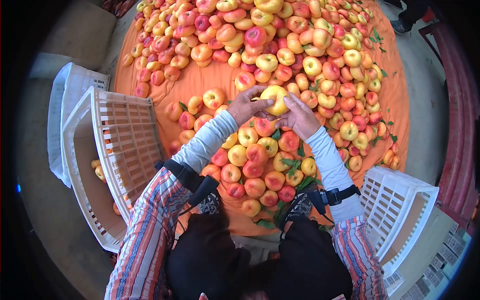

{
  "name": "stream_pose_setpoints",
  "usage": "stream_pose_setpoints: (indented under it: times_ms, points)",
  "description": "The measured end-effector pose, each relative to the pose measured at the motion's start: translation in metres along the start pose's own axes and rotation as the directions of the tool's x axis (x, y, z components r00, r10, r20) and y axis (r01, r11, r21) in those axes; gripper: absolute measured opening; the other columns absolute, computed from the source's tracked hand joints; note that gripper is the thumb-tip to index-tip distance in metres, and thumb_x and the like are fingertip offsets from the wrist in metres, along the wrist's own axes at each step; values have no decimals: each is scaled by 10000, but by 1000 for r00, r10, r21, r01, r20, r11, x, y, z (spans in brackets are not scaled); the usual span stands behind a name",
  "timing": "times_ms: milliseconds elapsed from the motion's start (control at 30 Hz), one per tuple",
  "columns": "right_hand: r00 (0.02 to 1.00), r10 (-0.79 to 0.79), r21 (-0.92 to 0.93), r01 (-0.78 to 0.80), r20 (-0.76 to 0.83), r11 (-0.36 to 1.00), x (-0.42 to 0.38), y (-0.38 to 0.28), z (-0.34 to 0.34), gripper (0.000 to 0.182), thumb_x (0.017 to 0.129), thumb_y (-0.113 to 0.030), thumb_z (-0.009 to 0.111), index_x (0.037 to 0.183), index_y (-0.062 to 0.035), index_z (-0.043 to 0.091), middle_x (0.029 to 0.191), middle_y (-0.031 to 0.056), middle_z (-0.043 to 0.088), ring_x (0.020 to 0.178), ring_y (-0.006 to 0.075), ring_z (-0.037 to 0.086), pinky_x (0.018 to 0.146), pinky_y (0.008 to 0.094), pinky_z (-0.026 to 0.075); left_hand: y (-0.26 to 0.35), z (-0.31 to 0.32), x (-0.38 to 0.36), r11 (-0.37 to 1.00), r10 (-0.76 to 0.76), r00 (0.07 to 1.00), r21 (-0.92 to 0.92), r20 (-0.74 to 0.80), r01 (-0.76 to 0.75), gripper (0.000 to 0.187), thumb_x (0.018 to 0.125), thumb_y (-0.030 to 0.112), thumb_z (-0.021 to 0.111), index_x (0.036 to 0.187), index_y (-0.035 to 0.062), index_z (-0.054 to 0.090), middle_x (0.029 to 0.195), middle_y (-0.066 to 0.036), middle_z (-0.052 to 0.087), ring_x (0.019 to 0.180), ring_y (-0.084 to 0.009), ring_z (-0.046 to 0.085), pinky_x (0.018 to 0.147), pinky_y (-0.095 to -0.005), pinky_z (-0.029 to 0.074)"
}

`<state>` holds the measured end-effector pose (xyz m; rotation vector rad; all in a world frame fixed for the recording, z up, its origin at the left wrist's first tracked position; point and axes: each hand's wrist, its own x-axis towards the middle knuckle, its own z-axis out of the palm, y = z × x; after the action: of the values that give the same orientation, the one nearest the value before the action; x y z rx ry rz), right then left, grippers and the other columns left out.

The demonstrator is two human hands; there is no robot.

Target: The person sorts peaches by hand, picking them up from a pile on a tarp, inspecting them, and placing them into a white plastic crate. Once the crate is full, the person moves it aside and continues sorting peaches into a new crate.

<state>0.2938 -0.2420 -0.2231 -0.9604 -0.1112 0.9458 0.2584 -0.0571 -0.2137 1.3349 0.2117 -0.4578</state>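
A yellow flat peach (273, 100) is held up between both hands, above the heap. My left hand (248, 106) grips its left side, thumb across the front. On the right side, the fingers of my right hand (298, 116) close around the same fruit. Directly below lies a cluster of red and yellow flat peaches (255, 153) with some green leaves (291, 164) among them. The larger pile of flat peaches (267, 62) spreads beyond my hands over an orange cloth (200, 82).
To my left stands a white plastic crate (131, 137) with a few peaches inside, a second white crate (82, 75) behind it. Another white crate (395, 207) sits at my right. Dark red beams (452, 115) run along the far right. A person's shoe (400, 26) shows at top right.
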Motion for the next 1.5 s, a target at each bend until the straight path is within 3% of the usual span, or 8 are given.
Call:
stream_pose_setpoints:
  times_ms: [267, 400, 767, 867, 1167, 1267, 1367, 1500]
  points:
    - [922, -375, -556, 265, -92, 788, -24, 18, 21, 419, 768, -29, 610, 1155, -46, 452, 1116, 78, 506, 1040, 193, 515, 856, 280, 443, -23, 8, -21, 964, 235, 971, 114, 51, -239, 598, 728, -14, 616, 1247, 46, 325, 1185, -123, 408, 1006, -203, 508, 844, -312, 452]
    - [740, -667, -939, 283, 83, 197, -59, -2, 27, 471, 657, 22, 653, 1090, -82, 499, 1140, 113, 494, 1080, 287, 487, 876, 320, 433, -24, 14, -31, 994, 103, 992, 37, 70, -106, 709, 727, -42, 588, 1327, 61, 225, 1223, -150, 362, 1010, -223, 508, 826, -310, 464]
    - [768, -640, -921, 256, 10, 293, -97, 14, 17, 492, 674, -18, 659, 1123, -77, 467, 1169, 114, 458, 1106, 267, 463, 906, 332, 407, -7, 65, -38, 991, 121, 954, 13, 274, -130, 565, 786, 75, 628, 1281, 62, 357, 1233, -49, 421, 1046, -155, 481, 875, -287, 430]
    - [731, -654, -799, 270, -193, 538, -97, 19, 22, 513, 670, -58, 675, 1132, -60, 451, 1176, 122, 455, 1108, 277, 460, 908, 343, 403, -10, 72, -39, 981, 193, 949, -52, 250, -186, 558, 774, 56, 637, 1264, 64, 370, 1196, -59, 448, 1044, -156, 485, 871, -288, 434]
    - [756, -653, -891, 261, -51, 371, -101, 23, 13, 454, 760, -129, 629, 1154, -16, 432, 1114, 141, 502, 993, 246, 538, 827, 316, 457, -20, 71, -35, 984, 168, 958, 21, 231, -177, 478, 787, 63, 622, 1214, 62, 408, 1072, -48, 518, 972, -144, 521, 824, -274, 458]
    - [906, -292, -473, 121, -307, 873, -107, 15, 25, 392, 867, -213, 504, 1181, 4, 412, 996, 118, 547, 781, 169, 599, 615, 252, 501, -21, 68, -39, 982, 189, 939, -81, 288, -172, 463, 808, 77, 600, 1222, 65, 393, 1073, -42, 517, 984, -130, 511, 822, -269, 455]
    - [903, -340, -544, 153, -263, 825, -99, 23, 32, 412, 922, -280, 370, 1206, 19, 387, 928, 99, 554, 623, 106, 578, 460, 201, 457, -17, 65, -43, 995, 96, 963, 4, 250, -100, 429, 814, 91, 594, 1203, 61, 416, 1033, -32, 534, 916, -116, 538, 751, -238, 478]
    - [852, -482, -657, 246, -204, 713, -95, 25, 33, 523, 901, -306, 381, 1301, 5, 255, 1211, 146, 420, 802, 109, 541, 614, 209, 466, 9, 43, -64, 994, 84, 996, -76, -13, -85, 414, 800, 246, 620, 1130, 53, 461, 953, -65, 577, 756, -127, 598, 548, -243, 527]
